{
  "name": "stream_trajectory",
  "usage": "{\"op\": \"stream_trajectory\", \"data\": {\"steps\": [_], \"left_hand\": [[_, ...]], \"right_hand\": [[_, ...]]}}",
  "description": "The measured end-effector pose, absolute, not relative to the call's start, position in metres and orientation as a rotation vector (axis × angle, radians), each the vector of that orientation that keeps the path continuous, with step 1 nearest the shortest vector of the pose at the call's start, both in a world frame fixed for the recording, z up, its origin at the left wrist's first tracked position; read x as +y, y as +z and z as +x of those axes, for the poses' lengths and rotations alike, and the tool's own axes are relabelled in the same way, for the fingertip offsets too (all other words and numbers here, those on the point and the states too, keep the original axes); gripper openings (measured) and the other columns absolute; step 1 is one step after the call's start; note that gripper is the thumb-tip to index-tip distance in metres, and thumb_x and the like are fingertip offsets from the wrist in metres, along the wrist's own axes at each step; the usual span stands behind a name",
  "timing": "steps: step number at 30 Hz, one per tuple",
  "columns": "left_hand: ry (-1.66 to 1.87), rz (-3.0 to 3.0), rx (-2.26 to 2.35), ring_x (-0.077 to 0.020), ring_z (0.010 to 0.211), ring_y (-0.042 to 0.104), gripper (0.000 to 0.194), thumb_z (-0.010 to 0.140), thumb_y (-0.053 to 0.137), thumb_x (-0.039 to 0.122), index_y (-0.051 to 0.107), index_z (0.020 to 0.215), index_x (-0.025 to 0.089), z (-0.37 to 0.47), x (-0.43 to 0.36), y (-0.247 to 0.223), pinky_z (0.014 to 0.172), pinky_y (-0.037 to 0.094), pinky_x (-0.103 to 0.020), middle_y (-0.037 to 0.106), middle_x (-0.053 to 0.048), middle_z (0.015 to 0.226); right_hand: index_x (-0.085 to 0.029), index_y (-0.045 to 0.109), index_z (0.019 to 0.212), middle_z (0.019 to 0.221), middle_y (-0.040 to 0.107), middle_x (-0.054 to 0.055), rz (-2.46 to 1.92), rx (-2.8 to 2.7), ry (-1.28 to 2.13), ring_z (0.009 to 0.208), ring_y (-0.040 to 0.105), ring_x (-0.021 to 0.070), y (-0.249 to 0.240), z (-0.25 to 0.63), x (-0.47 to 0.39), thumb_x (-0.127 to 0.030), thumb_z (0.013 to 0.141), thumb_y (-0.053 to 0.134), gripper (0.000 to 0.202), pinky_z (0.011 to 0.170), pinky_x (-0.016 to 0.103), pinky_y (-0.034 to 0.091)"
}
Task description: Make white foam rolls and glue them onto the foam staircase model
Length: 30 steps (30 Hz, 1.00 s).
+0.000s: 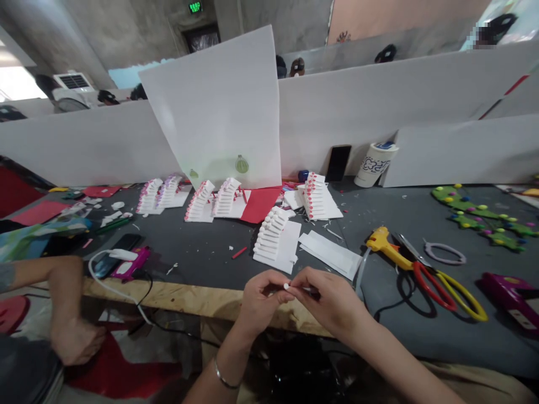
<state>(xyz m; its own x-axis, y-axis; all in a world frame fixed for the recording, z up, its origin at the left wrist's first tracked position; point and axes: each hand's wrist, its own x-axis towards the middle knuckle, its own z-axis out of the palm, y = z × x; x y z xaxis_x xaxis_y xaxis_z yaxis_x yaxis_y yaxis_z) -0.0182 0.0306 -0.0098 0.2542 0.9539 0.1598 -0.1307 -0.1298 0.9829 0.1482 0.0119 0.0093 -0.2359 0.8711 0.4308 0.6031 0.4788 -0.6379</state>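
Observation:
Over the table's front edge, my left hand (261, 302) and my right hand (332, 304) meet fingertip to fingertip. Both are closed in a pinch on a small white piece (286, 287); the fingers hide most of it, so its exact kind is unclear. Just beyond my hands lies a folded white card (288, 244) with a row of white rolled sticks (269, 238) tipped with white knobs. To its right are white paper strips (330, 253). Farther back stands a similar card (326, 203) whose stick ends are red.
A yellow glue gun (389, 249) and red-and-yellow-handled scissors (438, 289) lie at right, near a purple device (514, 300). Behind are a cup (374, 165), a phone (339, 163) and more stick cards (200, 203). Another person's arm (63, 303) rests at left.

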Motion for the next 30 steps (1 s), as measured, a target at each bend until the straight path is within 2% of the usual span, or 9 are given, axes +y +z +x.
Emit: {"op": "stream_trajectory", "data": {"steps": [6, 10, 15, 23, 26, 30], "left_hand": [[1.091, 1.149, 0.804, -0.0087, 0.051, 0.054, 0.031, 0.057, 0.086, 0.034, 0.064, 0.062, 0.013, -0.017, 0.031, -0.011, 0.048, 0.045, -0.019, 0.061, 0.000, 0.061], [1.119, 1.142, 0.803, -0.0087, 0.049, 0.054, 0.031, 0.062, 0.083, 0.038, 0.066, 0.066, 0.013, -0.018, 0.030, -0.012, 0.046, 0.044, -0.020, 0.062, -0.001, 0.061], [1.103, 1.261, 0.838, -0.0106, 0.052, 0.057, 0.030, 0.073, 0.074, 0.042, 0.068, 0.075, 0.013, -0.019, 0.028, -0.011, 0.050, 0.046, -0.021, 0.062, -0.002, 0.061], [1.107, 1.706, 0.870, -0.0107, 0.058, 0.056, 0.028, 0.091, 0.053, 0.039, 0.069, 0.088, 0.016, -0.023, 0.025, -0.007, 0.060, 0.047, -0.022, 0.064, -0.003, 0.070], [1.086, 1.817, 0.894, -0.0115, 0.059, 0.056, 0.031, 0.093, 0.048, 0.039, 0.069, 0.088, 0.017, -0.024, 0.025, -0.003, 0.061, 0.047, -0.023, 0.065, -0.004, 0.071], [1.051, 1.914, 0.896, -0.0130, 0.062, 0.057, 0.036, 0.095, 0.044, 0.038, 0.067, 0.077, 0.017, -0.022, 0.024, 0.001, 0.065, 0.047, -0.023, 0.065, -0.005, 0.068]], "right_hand": [[-0.021, 0.058, 0.083, 0.077, 0.066, 0.001, -1.136, -2.035, 0.571, 0.069, 0.062, 0.0130, 0.011, 0.155, 0.009, -0.014, 0.087, 0.052, 0.010, 0.061, 0.021, 0.046], [-0.021, 0.059, 0.086, 0.080, 0.068, 0.002, -1.146, -2.051, 0.644, 0.071, 0.063, 0.0134, 0.021, 0.159, 0.007, -0.014, 0.088, 0.051, 0.010, 0.064, 0.022, 0.047], [-0.021, 0.057, 0.083, 0.076, 0.068, 0.001, -1.206, -2.048, 0.574, 0.067, 0.062, 0.0137, 0.023, 0.159, 0.006, -0.014, 0.088, 0.049, 0.012, 0.062, 0.023, 0.046], [-0.021, 0.057, 0.084, 0.078, 0.068, 0.003, -1.147, -2.075, 0.389, 0.070, 0.063, 0.0148, 0.016, 0.158, 0.005, -0.017, 0.091, 0.048, 0.013, 0.064, 0.025, 0.048], [-0.020, 0.060, 0.087, 0.081, 0.069, 0.005, -1.139, -2.083, 0.353, 0.072, 0.064, 0.0154, 0.017, 0.159, 0.005, -0.019, 0.093, 0.046, 0.015, 0.065, 0.026, 0.050], [-0.019, 0.063, 0.104, 0.084, 0.070, 0.006, -1.088, -2.109, 0.313, 0.075, 0.065, 0.0157, 0.021, 0.159, 0.005, -0.020, 0.095, 0.043, 0.022, 0.068, 0.027, 0.053]]}}
